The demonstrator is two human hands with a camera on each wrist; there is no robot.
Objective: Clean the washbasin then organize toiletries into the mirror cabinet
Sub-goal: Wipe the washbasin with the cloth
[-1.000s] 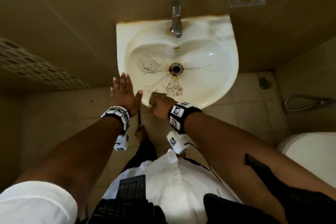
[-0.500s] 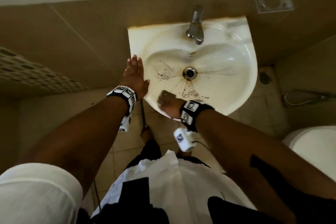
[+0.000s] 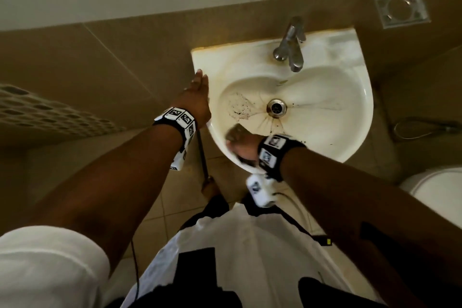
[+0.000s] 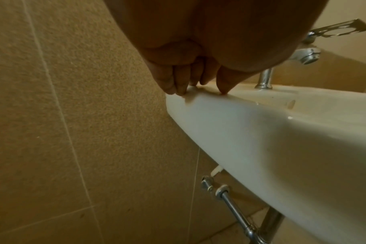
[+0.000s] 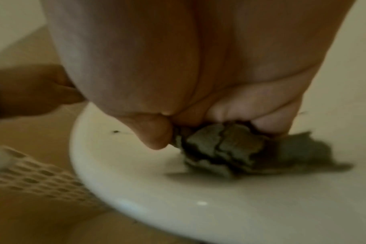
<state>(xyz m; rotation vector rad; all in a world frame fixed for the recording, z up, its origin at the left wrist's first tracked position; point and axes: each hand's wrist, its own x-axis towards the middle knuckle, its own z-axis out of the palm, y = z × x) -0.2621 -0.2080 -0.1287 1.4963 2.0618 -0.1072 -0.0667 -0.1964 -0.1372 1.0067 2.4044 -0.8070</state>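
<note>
With your left hand [image 3: 197, 100] flat on the washbasin [image 3: 350, 132] rim at nine o'clock, keep your right hand [image 3: 243, 146] clenched on the rag [image 5: 224, 148] and scrub toward the drain [image 3: 276, 107].

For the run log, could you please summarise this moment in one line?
right hand grips grey-green scrubbing pad | left hand on white ceramic washbasin rim

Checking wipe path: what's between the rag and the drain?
Head view: between the rag and the drain lie dark streaks on the washbasin.
</note>
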